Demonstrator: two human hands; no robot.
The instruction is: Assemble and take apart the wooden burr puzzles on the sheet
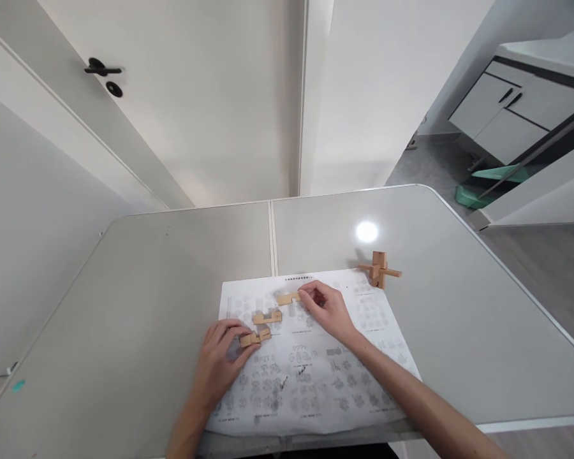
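The nearest block (256,337) is a notched wooden piece and is held at its left end by the left hand (222,350). The grip is closed on it, with thumb and fingers pinched on the wood. Whether the block rests on the printed diagram sheet (310,382) or is held just clear of it cannot be told.

The middle block (268,316) lies just beyond it, flat on the sheet and touched by neither hand. The far block (288,298) also lies flat, and its right end is met by the fingertips of the right hand (328,310). That grip is loosely curled, and it cannot be told whether the block is pinched or only touched.

Well apart from these, by the sheet's far right corner, an assembled wooden cross (379,269) stands on the surface (148,287) — several blocks interlocked, upright and untouched.

Progress is judged as follows:
- **Done:** one interlocked figure is complete.
- **Left:** the three loose blocks are at an early stage — no notch is seated in another, so every joint among them remains to be made.

The sheet is covered with rows of small printed figures, and its near edge overhangs the near edge of the surface. Beyond the surface a white door with a black handle (103,69) is visible.
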